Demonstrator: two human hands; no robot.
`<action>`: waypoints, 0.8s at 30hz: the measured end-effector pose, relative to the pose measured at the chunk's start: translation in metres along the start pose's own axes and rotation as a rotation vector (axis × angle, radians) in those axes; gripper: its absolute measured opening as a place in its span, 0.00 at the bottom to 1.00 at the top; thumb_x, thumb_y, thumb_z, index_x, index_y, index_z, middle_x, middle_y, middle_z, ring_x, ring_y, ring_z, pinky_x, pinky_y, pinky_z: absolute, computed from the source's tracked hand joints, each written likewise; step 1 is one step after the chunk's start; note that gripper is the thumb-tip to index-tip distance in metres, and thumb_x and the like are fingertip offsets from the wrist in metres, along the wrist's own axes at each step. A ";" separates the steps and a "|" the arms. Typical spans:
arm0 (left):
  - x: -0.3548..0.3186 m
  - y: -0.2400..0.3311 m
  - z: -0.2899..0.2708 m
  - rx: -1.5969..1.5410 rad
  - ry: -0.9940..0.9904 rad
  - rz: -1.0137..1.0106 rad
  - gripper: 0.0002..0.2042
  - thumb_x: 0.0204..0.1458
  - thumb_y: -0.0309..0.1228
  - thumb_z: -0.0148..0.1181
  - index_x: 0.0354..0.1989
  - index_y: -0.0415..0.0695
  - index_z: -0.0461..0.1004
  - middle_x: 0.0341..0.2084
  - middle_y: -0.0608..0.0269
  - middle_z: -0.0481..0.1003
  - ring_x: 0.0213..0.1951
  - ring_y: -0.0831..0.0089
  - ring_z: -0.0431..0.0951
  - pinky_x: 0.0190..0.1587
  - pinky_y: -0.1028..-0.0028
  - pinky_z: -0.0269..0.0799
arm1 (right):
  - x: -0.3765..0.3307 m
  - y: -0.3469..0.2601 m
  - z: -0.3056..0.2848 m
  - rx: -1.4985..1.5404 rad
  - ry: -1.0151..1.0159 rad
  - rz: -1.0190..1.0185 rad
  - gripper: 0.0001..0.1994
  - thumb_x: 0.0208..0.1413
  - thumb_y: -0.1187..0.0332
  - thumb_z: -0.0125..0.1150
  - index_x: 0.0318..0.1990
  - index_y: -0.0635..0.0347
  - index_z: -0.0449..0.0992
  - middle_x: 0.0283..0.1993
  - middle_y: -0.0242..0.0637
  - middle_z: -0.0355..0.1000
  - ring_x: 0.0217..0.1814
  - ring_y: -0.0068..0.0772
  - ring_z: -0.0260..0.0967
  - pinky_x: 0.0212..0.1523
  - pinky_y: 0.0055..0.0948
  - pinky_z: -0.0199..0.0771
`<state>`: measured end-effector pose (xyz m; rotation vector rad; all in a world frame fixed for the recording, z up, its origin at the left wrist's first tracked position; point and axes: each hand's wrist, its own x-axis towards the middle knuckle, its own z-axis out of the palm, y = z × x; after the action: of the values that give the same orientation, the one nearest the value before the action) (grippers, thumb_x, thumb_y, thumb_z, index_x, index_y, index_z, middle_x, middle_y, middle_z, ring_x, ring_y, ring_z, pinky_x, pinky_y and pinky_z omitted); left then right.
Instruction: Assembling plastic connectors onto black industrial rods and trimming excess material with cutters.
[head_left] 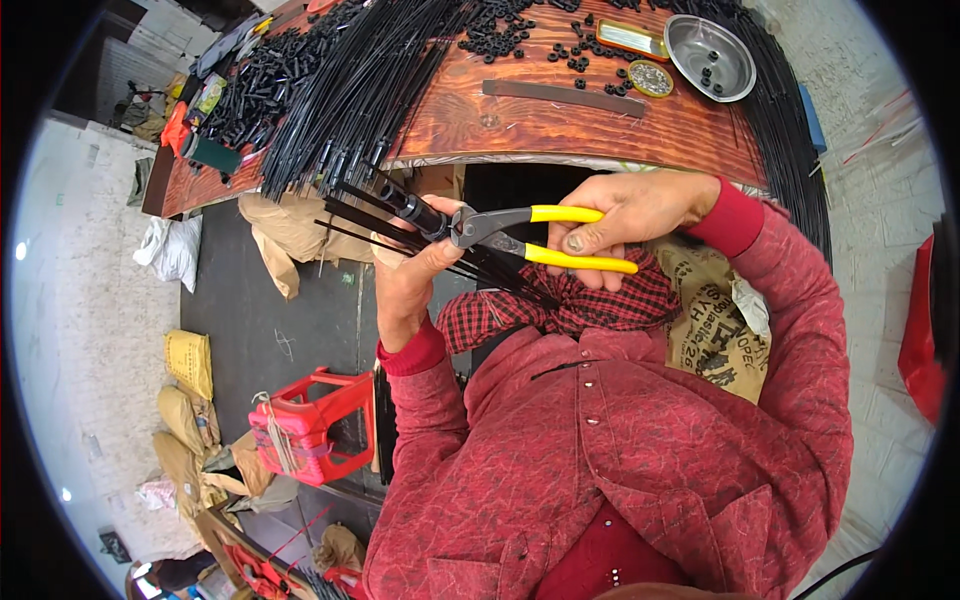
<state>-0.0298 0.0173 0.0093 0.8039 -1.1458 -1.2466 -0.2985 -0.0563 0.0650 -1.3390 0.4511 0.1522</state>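
My right hand (625, 220) is wrapped round the yellow handles of a pair of end-cutting pincers (502, 219), which stand somewhat apart. The dark jaws meet the end of a black ribbed cylindrical piece (412, 211); whether they bite on it or on a small part there is too fine to tell. My left hand (408, 285) closes round that cylinder, its thumb beside the jaws. Several thin black rods (365, 240) run past the left hand, and more black strands (515, 280) show below it, over my lap.
Ahead stands a wooden table (440, 125) bearing bundled black rods (350, 90), black ring parts (495, 40), a flat strip (563, 98), a metal bowl (735, 60), a round tin (651, 78) and a yellow-edged box (630, 38). A red stool (318, 425) is at left, a printed sack (712, 335) at right.
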 end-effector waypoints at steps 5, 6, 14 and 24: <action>-0.001 -0.005 -0.007 -0.015 -0.007 -0.018 0.19 0.40 0.27 0.72 0.43 0.37 0.76 0.36 0.63 0.78 0.39 0.76 0.76 0.45 0.74 0.71 | 0.016 0.022 0.009 0.042 0.029 -0.109 0.18 0.66 0.58 0.50 0.47 0.69 0.71 0.30 0.38 0.74 0.27 0.27 0.74 0.27 0.24 0.76; -0.001 -0.006 -0.008 -0.034 0.003 -0.003 0.20 0.40 0.27 0.72 0.44 0.37 0.76 0.36 0.63 0.78 0.39 0.76 0.76 0.46 0.74 0.71 | 0.021 0.026 0.011 0.053 0.046 -0.121 0.18 0.66 0.58 0.49 0.46 0.69 0.71 0.29 0.38 0.74 0.26 0.25 0.74 0.27 0.23 0.76; -0.003 -0.014 -0.026 -0.082 0.027 -0.030 0.24 0.38 0.28 0.75 0.45 0.37 0.73 0.42 0.59 0.74 0.48 0.64 0.74 0.53 0.68 0.68 | 0.064 0.063 0.016 0.162 0.045 -0.315 0.20 0.66 0.55 0.49 0.43 0.69 0.71 0.27 0.34 0.72 0.22 0.21 0.70 0.24 0.19 0.72; -0.005 -0.005 -0.023 -0.017 0.055 -0.035 0.22 0.37 0.28 0.74 0.43 0.36 0.76 0.34 0.63 0.77 0.37 0.76 0.76 0.44 0.76 0.70 | 0.049 0.044 0.033 0.240 0.076 -0.211 0.24 0.65 0.47 0.47 0.35 0.64 0.70 0.15 0.25 0.58 0.14 0.13 0.51 0.15 0.17 0.53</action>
<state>-0.0085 0.0188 -0.0028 0.8441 -1.0794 -1.2539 -0.2622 -0.0213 0.0106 -1.1504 0.3756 -0.1250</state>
